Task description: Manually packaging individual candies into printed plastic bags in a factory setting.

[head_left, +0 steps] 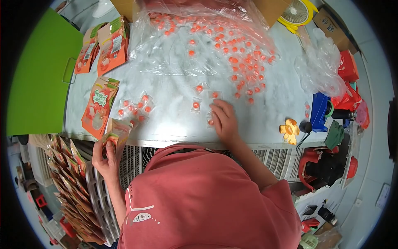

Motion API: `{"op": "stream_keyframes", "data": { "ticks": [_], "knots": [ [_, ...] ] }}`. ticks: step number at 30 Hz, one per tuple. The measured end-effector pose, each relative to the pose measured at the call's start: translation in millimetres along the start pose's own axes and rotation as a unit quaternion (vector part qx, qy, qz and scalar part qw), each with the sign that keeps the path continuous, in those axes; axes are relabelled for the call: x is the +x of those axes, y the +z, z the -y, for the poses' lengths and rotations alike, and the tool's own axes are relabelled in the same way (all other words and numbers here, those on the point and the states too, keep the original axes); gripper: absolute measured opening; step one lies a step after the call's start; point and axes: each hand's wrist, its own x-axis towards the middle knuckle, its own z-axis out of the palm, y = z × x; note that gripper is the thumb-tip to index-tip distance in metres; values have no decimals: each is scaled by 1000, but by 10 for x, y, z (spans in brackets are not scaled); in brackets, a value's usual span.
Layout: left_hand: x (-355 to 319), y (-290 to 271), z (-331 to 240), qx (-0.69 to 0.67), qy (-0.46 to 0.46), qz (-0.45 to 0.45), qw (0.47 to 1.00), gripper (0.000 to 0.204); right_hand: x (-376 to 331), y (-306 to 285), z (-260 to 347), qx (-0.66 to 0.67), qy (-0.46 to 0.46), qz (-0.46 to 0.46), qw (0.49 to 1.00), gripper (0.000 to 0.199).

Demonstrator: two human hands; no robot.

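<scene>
My left hand [106,155] grips an orange pouch [120,129] at the table's near edge, its mouth tilted up toward the wrapped candies. Beside that pouch lies a small group of red candies in clear wrappers [133,108]. My right hand [225,120] rests palm down on the table with its fingers stretched out. One wrapped candy [215,95] lies just beyond its fingertips, and another candy [210,122] shows next to the hand's left side. Two more sit a little to the left, among them a wrapped candy [196,105].
A big clear bag [178,54] spills many wrapped candies across the back. Flat pouches [99,106] lie at the left, and a white crate [99,203] holds more below. At the right are an orange flower-shaped thing [289,132], a black scoop [305,127] and a yellow fan [297,14].
</scene>
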Motion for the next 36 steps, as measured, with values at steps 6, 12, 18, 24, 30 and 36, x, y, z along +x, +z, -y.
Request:
{"op": "stream_keyframes", "data": {
  "ticks": [6, 12, 18, 24, 30, 36],
  "knots": [
    [4, -9, -24, 23, 7, -2, 1000, 18, 482, 198, 51, -102, -51, 21, 993, 34],
    [-19, -9, -65, 20, 11, -8, 1000, 16, 427, 359, 199, -157, -112, 134, 972, 36],
    [15, -18, -11, 25, 7, 2, 1000, 18, -17, 214, 95, 1, -55, 25, 998, 39],
    [61, 62, -28, -4, 16, 5, 1000, 20, -6, 222, 182, -6, -10, 133, 991, 44],
    [23, 28, -6, 10, 51, -8, 999, 21, 73, 9, -26, -1, -2, 4, 1000, 32],
    [28, 45, 122, -8, 10, 18, 1000, 22, 141, -192, -585, -153, 48, -69, 985, 28]
  ]
}}
